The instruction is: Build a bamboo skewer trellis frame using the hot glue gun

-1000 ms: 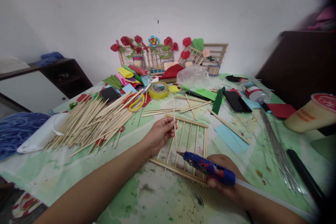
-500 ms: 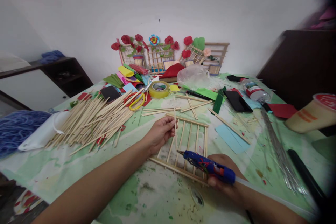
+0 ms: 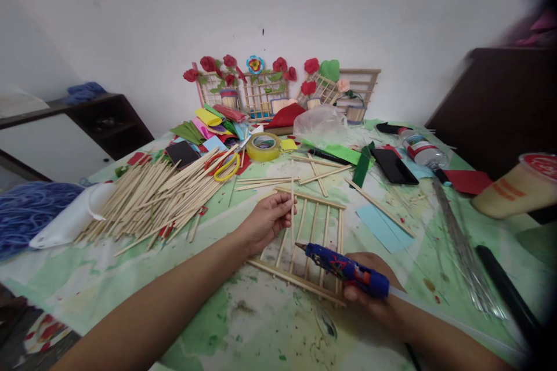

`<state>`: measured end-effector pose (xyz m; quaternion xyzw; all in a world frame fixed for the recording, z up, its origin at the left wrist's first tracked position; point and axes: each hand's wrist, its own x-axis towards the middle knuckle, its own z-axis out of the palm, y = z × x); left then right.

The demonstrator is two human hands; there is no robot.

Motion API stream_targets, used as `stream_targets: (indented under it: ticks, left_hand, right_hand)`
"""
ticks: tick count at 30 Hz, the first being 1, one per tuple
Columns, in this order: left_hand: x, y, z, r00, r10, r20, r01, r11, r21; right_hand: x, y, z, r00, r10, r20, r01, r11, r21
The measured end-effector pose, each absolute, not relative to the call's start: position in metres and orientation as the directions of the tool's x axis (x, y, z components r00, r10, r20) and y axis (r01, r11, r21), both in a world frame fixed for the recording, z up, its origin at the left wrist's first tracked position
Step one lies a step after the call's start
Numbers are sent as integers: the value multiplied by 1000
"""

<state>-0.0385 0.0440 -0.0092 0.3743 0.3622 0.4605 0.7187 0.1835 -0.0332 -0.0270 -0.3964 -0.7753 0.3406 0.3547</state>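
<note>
A thin wooden stick stands nearly upright, pinched between the fingertips of my left hand. My right hand is wrapped round a blue glue gun, whose nozzle points left, close to the stick's lower end. Beneath both hands a frame of wooden sticks lies on the table, with several bars running between two longer rails. The glue gun and my right hand cover part of its right side.
Many loose sticks lie left, by yellow-handled scissors. Behind are a tape roll, coloured paper and paper-flower racks by the wall. To the right are a phone, a bottle, wires and a cup.
My left hand and its stick have shifted very slightly to the right. The glue gun's nozzle has risen a little and moved slightly right.
</note>
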Motion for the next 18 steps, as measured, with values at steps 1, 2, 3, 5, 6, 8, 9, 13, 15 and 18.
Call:
stream_targets:
  ticks: [1,2,3,5,6,8,9,13,15,18]
  left_hand:
    - [-38,43,-9,317,931,-181,-390,302,870]
    - [-38,43,-9,322,928,-185,-388,308,869]
    - [-38,42,-9,326,926,-188,-386,312,868]
    - [-38,42,-9,331,924,-190,-383,316,868]
    - [-38,43,-9,330,925,-188,-384,313,868]
    - [-38,44,-10,324,929,-181,-387,305,870]
    - [-39,45,-10,322,930,-178,-387,301,872]
    - [-40,46,-10,320,931,-178,-384,299,874]
    - [-40,45,-10,320,931,-176,-385,298,874]
    - [-40,45,-10,327,929,-173,-385,299,873]
  right_hand:
    - [184,-33,-26,-448,851,273,366,453,-813]
    - [184,-33,-25,-470,841,268,358,459,-813]
    - [184,-33,-25,-490,829,269,353,471,-808]
    - [184,-33,-24,-488,818,305,352,504,-788]
    - [184,-33,-24,-496,808,318,351,522,-778]
    - [184,-33,-24,-524,788,322,357,547,-757]
    - [184,-33,-25,-540,781,313,365,553,-749]
    - [185,-33,-26,-570,775,274,397,551,-734]
    - [186,-33,-26,-571,781,252,399,532,-747]
    - [187,-33,-28,-565,796,219,404,498,-768]
